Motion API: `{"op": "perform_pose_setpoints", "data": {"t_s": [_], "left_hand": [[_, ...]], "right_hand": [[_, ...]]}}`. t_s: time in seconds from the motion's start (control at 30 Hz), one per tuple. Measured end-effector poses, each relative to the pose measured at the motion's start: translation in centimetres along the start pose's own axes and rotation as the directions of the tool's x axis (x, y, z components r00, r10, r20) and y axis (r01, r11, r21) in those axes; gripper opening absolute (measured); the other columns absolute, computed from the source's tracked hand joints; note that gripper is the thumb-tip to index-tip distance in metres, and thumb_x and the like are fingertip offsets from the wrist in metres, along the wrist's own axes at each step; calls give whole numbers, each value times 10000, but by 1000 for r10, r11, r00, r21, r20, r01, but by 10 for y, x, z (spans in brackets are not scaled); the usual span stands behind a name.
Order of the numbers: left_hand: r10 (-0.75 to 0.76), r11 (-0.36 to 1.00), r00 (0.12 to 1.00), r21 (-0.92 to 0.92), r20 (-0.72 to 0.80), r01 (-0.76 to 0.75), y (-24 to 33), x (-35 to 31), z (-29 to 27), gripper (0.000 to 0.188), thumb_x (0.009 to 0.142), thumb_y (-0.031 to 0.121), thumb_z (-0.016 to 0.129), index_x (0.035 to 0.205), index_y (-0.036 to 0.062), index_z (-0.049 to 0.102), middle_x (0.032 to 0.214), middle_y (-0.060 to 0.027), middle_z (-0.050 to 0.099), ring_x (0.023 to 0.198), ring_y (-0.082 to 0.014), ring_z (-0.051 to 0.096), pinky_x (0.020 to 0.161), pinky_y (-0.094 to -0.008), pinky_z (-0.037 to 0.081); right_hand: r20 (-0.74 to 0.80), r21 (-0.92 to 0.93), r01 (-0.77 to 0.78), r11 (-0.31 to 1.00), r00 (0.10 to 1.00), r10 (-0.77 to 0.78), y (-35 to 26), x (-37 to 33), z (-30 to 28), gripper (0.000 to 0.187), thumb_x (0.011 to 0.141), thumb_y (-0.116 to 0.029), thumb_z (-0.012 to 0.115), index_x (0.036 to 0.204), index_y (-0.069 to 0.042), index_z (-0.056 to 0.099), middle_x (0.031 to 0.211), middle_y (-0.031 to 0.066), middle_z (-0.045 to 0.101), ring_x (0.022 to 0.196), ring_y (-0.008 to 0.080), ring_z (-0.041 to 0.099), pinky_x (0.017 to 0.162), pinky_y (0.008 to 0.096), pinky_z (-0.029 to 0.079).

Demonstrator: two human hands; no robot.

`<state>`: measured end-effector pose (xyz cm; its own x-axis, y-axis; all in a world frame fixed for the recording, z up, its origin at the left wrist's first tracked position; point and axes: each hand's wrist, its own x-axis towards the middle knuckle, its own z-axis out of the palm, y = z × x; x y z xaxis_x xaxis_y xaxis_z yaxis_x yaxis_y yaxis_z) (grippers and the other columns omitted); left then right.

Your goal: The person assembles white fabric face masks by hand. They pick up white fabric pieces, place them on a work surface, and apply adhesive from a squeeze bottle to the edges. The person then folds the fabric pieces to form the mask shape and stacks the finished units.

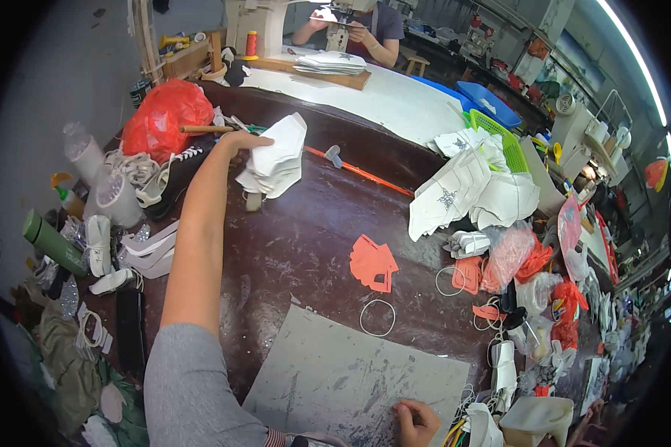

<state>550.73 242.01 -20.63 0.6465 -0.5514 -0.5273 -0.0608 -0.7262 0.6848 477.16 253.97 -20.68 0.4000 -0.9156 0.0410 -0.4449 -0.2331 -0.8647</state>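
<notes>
White pieces (279, 160): where?

"Left hand (242, 141) pinches them by one side, near the bench's (306, 242) far left corner. Right hand (416, 425) over grey mat (335, 365); can't tell if holding."

"Risk?"

"Loose pinch could let layers slide."

"Room?"

"Far edge close; more toward orange pieces (371, 263), mid-bench."

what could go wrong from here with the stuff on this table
The white pieces at the left hand are unevenly fanned and could slip apart. The wooden handle close to that hand might get knocked. The overlapping orange pieces could scatter if brushed.
</notes>
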Motion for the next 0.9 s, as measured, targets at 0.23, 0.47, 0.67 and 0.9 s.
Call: {"op": "perform_pose_setpoints", "data": {"t_s": [0.23,0.47,0.67,0.9], "left_hand": [[205,843,976,520,-73,-138,44,-22,50,951,629,668,780,1272,-8,598,1335,-231,556,1184,-325,584,994,-428,461],[173,985,933,69,-315,-159,32,16,56,783,604,339,880,1169,-126,605,1196,-226,636,1039,-303,657,836,-412,550],[206,864,977,-458,-57,-209,32,-39,74,559,680,70,844,1142,-121,594,1107,-227,662,924,-321,690,797,-441,566],[506,601,817,-566,-278,-564,30,-139,71,656,695,76,830,1246,-81,509,1096,-177,652,958,-269,670,858,-372,541]], "right_hand": [[-15,7,-65,998,998,66,-4,-2,2,149,899,-107,671,1001,-9,717,835,57,688,688,110,577,618,259,464],[-12,56,-29,998,999,30,-14,2,5,170,901,-120,670,1009,5,710,870,94,707,768,154,626,696,298,504],[-33,45,-46,998,998,47,-10,-3,1,176,905,-132,668,1025,-11,712,903,103,705,781,173,633,713,303,507],[3,280,-90,956,996,93,10,-5,6,139,887,-83,676,958,35,700,829,69,714,744,104,662,674,236,513]]}}
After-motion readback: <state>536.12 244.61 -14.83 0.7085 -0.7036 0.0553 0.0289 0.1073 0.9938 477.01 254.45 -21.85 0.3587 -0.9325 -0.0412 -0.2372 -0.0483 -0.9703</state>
